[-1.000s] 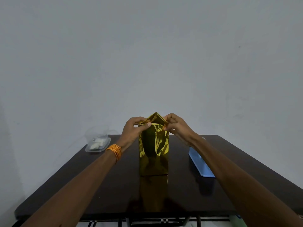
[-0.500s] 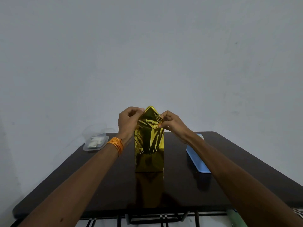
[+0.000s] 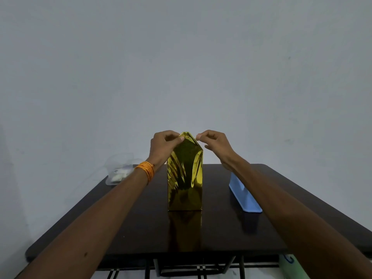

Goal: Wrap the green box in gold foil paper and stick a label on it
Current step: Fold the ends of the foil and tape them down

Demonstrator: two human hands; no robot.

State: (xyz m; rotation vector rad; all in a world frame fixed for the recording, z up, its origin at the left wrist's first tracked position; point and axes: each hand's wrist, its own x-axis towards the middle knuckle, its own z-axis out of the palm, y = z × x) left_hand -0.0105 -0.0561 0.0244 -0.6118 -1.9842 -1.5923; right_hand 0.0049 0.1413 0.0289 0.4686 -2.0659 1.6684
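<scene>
The box stands upright in the middle of the dark table (image 3: 128, 222), fully covered in shiny gold foil paper (image 3: 184, 178); none of its green shows. The foil rises to a pointed flap at the top. My left hand (image 3: 164, 147), with orange bangles on the wrist, pinches the left side of that flap between thumb and fingers. My right hand (image 3: 213, 142) pinches the flap's right edge at the tip with curled fingers. Both hands are at the top of the box, one on each side.
A light blue tray (image 3: 244, 196) lies on the table to the right of the box, partly under my right forearm. A clear plastic container (image 3: 118, 172) with small white items sits at the back left corner. A pale wall stands behind the table.
The foil top has been drawn up from a folded-down flap into a taller point. Both hands have risen with it to the tip.
</scene>
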